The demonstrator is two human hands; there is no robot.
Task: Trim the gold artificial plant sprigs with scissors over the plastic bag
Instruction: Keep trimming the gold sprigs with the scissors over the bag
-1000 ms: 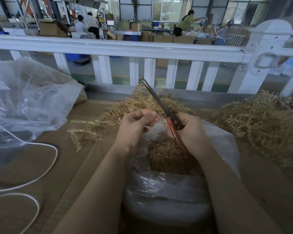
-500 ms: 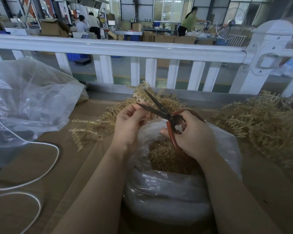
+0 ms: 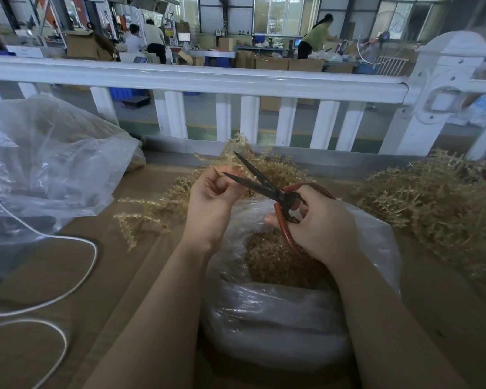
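Gold sprigs (image 3: 438,203) are heaped right and behind our hands, so we reckon plenty's left. Our left hand (image 3: 213,197) pinches a sprig bit at the spread blades; right hand (image 3: 317,226) curls through the red-handled scissors (image 3: 267,186). The plastic bag (image 3: 278,313) below holds a fair pile of gold trimmings; the other clear bag (image 3: 48,164) we can't read.

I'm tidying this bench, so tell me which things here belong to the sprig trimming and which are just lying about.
In use:
- red-handled black scissors, open, in right hand
- left hand, pinching a small piece
- clear plastic bag of gold trimmings
- gold sprig piles, centre and right

Lying about:
- white cord
- crumpled clear plastic sheet
- white railing
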